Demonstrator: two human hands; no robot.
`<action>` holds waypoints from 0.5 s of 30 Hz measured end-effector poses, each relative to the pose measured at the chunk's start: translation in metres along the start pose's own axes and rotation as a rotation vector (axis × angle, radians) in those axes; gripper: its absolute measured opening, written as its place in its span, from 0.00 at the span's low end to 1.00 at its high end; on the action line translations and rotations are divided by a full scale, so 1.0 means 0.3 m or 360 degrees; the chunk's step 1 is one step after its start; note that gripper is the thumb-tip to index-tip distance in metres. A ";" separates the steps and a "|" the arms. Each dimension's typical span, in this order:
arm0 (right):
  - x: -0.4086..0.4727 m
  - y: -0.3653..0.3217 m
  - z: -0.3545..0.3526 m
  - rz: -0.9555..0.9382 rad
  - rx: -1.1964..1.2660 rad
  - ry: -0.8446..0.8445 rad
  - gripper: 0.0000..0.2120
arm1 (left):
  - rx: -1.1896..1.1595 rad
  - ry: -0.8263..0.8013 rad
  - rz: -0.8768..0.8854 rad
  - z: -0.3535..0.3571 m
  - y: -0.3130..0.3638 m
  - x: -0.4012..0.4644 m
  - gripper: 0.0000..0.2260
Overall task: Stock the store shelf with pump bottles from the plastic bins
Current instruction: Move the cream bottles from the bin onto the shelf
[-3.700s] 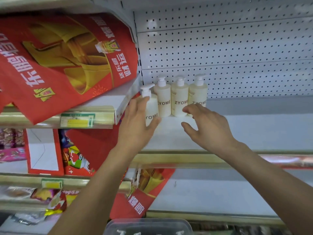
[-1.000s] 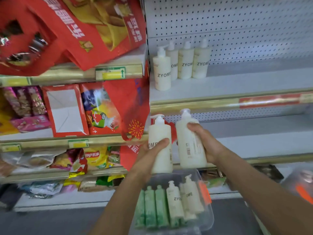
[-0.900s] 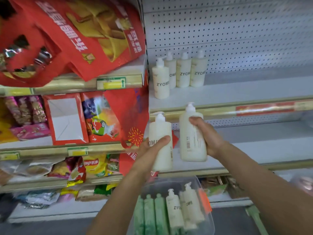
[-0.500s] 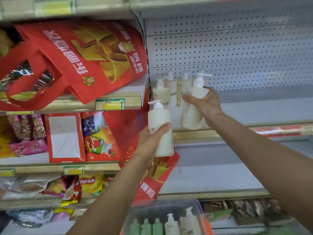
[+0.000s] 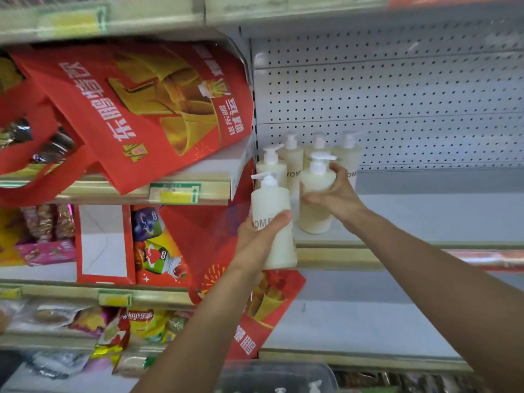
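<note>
While the left hand (image 5: 259,239) grips one cream plastic pump bottle (image 5: 272,222) before the grey metal shelf (image 5: 425,214) edge, the right hand (image 5: 336,194) curls round a second cream pump bottle (image 5: 316,194), standing on the shelf beside four shelved bottles (image 5: 292,163).

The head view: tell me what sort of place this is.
Most likely a shop aisle: metal shelves with a price tag strip, snack packets below, and a perforated back panel behind cream pump bottles.
</note>
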State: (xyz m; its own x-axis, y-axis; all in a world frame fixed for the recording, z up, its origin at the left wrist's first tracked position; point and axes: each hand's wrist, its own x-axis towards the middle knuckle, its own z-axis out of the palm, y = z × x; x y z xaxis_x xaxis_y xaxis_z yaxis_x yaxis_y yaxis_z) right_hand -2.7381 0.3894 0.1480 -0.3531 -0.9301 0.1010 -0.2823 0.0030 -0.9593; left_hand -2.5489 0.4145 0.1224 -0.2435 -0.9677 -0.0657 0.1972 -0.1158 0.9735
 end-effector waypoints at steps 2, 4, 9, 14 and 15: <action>0.010 0.018 -0.051 0.0049 -0.0064 -0.0214 0.48 | -0.0012 0.0019 -0.0013 0.001 -0.005 0.002 0.21; 0.010 0.030 -0.076 0.0014 -0.0107 -0.0296 0.39 | -0.0006 0.0035 -0.0020 0.001 -0.009 0.003 0.18; 0.015 0.037 -0.005 -0.0008 -0.0329 0.0000 0.37 | -0.0018 0.0073 -0.0034 -0.006 -0.014 0.007 0.17; -0.020 0.083 0.024 -0.0011 -0.0219 0.0140 0.47 | -0.0005 0.0094 -0.0042 -0.015 -0.021 -0.008 0.19; -0.028 0.097 0.012 0.0015 -0.0116 0.0009 0.47 | -0.0001 0.0094 -0.0045 -0.017 -0.021 -0.011 0.18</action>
State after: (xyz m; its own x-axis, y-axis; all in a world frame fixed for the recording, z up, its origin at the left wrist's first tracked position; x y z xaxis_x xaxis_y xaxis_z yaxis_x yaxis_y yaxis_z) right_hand -2.7403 0.3959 0.1182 -0.3612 -0.9278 0.0939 -0.3430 0.0385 -0.9386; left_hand -2.5443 0.4173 0.1154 -0.1928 -0.9755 -0.1058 0.1918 -0.1432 0.9709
